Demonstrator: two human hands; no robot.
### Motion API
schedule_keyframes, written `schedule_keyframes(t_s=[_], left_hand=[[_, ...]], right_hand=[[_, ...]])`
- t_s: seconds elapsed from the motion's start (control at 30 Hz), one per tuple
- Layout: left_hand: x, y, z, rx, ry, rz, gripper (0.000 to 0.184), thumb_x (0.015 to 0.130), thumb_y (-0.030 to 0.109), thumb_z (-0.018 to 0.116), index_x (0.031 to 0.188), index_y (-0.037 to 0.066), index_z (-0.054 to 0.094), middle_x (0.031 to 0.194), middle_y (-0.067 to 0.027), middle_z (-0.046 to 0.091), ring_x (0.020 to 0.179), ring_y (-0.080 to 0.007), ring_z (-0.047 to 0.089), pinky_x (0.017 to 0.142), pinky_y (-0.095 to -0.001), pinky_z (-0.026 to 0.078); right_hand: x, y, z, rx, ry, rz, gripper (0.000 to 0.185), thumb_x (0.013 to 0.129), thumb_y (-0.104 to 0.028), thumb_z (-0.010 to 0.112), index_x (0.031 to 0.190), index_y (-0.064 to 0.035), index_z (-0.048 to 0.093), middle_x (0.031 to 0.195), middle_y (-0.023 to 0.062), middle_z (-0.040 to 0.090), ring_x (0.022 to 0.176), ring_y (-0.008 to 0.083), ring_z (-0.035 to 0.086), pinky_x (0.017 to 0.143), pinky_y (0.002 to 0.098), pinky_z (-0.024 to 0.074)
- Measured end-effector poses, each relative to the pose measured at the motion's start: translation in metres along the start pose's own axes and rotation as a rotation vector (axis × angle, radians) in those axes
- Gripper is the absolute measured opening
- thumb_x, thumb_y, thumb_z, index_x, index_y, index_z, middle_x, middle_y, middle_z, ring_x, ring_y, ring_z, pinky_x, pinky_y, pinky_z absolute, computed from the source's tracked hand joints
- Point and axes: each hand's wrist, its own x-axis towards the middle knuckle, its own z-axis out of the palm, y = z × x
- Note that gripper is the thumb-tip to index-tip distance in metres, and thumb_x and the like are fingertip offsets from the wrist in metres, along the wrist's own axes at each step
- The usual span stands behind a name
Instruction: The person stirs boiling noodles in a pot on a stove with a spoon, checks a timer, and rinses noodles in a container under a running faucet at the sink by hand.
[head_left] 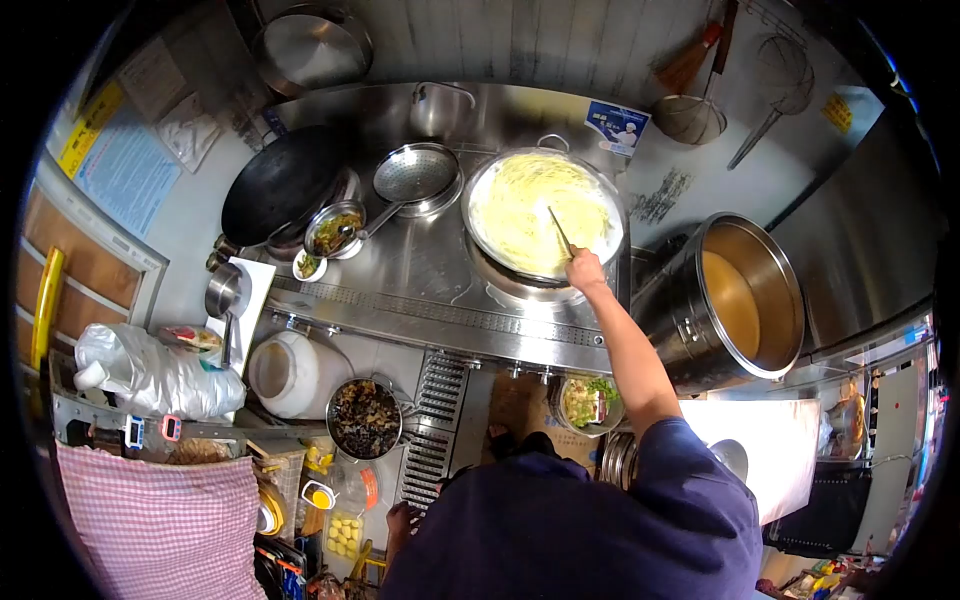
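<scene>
My right hand point(585, 268) is closed around thin dark chopsticks point(560, 228), whose tips reach into a wide round pot point(469, 205) on the steel stove. Pale yellow noodles point(515, 205) fill the pot in white, foamy liquid. My right arm stretches forward over the stove's front edge. Low on the left, beside my body, hangs my left hand point(399, 522). It is small and dark in the view, and its fingers cannot be made out. A tub of yellow pieces point(344, 535) is near it.
A black wok point(275, 190), a perforated strainer point(415, 170) and a bowl of chopped greens point(335, 232) stand left on the stove point(420, 280). A tall pot of brown broth point(735, 300) is on the right. Below is a pot of dark food point(365, 418).
</scene>
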Motion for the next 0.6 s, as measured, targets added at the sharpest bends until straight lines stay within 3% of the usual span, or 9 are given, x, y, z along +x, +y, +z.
schedule_keyframes(t_s=[0.03, 0.1, 0.17, 0.2, 0.43, 0.5, 0.53, 0.6], left_hand=[[-0.001, 0.005, 0.002, 0.028, 0.003, 0.03, 0.037, 0.085, 0.008, 0.051, 0.121, -0.002, 0.048, 0.092, -0.0164, 0.061, 0.076, -0.0247, 0.063, 0.054, -0.0351, 0.053], [-0.002, 0.02, 0.008, -0.23, 0.132, -0.256, 0.036, 0.086, 0.008, 0.051, 0.12, -0.001, 0.048, 0.092, -0.0172, 0.062, 0.074, -0.0248, 0.064, 0.052, -0.0344, 0.052], [-0.002, 0.023, 0.006, -0.246, 0.114, -0.262, 0.036, 0.086, 0.008, 0.051, 0.12, -0.001, 0.048, 0.092, -0.0175, 0.062, 0.073, -0.0254, 0.064, 0.051, -0.0348, 0.052], [0.0, 0.022, 0.006, -0.264, 0.096, -0.268, 0.036, 0.086, 0.009, 0.051, 0.121, -0.001, 0.048, 0.092, -0.0179, 0.063, 0.072, -0.0259, 0.064, 0.051, -0.0351, 0.052], [0.006, 0.025, 0.008, -0.268, 0.083, -0.253, 0.035, 0.085, 0.007, 0.051, 0.119, -0.001, 0.049, 0.092, -0.0174, 0.062, 0.07, -0.0267, 0.064, 0.049, -0.0369, 0.052], [0.025, 0.0, -0.004, -0.04, -0.086, -0.059, 0.036, 0.085, 0.007, 0.051, 0.12, -0.001, 0.047, 0.09, -0.0175, 0.062, 0.069, -0.0275, 0.063, 0.05, -0.039, 0.053], [0.024, 0.005, -0.004, -0.041, -0.086, -0.056, 0.036, 0.085, 0.007, 0.051, 0.12, -0.001, 0.047, 0.09, -0.0175, 0.062, 0.069, -0.0275, 0.063, 0.05, -0.039, 0.053], [0.021, 0.021, -0.002, -0.265, 0.033, -0.252, 0.034, 0.086, 0.008, 0.05, 0.119, -0.001, 0.046, 0.088, -0.0173, 0.063, 0.068, -0.0273, 0.063, 0.052, -0.0416, 0.054]], right_hand=[[0.0, -0.002, 0.0, 0.054, -0.01, 0.011, 0.035, 0.08, -0.015, 0.046, 0.111, -0.0076, 0.06, 0.1, 0.0264, 0.062, 0.097, 0.0413, 0.06, 0.087, 0.0457, 0.0477], [-0.001, 0.001, 0.007, 0.085, -0.015, 0.031, 0.037, 0.079, -0.016, 0.046, 0.113, -0.0106, 0.06, 0.101, 0.0271, 0.061, 0.099, 0.0415, 0.059, 0.088, 0.0458, 0.0466], [-0.006, 0.005, 0.012, 0.07, -0.034, -0.026, 0.037, 0.079, -0.016, 0.047, 0.113, -0.0103, 0.061, 0.102, 0.0271, 0.061, 0.099, 0.0419, 0.058, 0.087, 0.0458, 0.047], [-0.013, 0.007, 0.009, 0.086, -0.018, -0.058, 0.038, 0.077, -0.016, 0.052, 0.113, -0.0068, 0.062, 0.093, 0.0309, 0.06, 0.093, 0.0419, 0.06, 0.085, 0.0442, 0.0473], [-0.074, -0.001, -0.024, -0.022, -0.064, -0.144, 0.032, 0.079, -0.016, 0.053, 0.108, -0.007, 0.063, 0.088, 0.0284, 0.061, 0.086, 0.0438, 0.06, 0.08, 0.0478, 0.0481], [-0.098, -0.014, -0.046, -0.074, -0.025, -0.157, 0.031, 0.079, -0.016, 0.055, 0.108, -0.0097, 0.065, 0.085, 0.0248, 0.063, 0.082, 0.0407, 0.062, 0.077, 0.0468, 0.0498], [-0.11, -0.022, -0.061, -0.205, -0.007, -0.132, 0.03, 0.079, -0.016, 0.054, 0.107, -0.011, 0.065, 0.082, 0.0229, 0.064, 0.081, 0.0381, 0.063, 0.074, 0.0461, 0.0507], [-0.118, -0.026, -0.065, -0.424, 0.087, -0.11, 0.03, 0.081, -0.013, 0.052, 0.108, -0.015, 0.066, 0.076, 0.0172, 0.066, 0.075, 0.0314, 0.066, 0.066, 0.0429, 0.0526]])
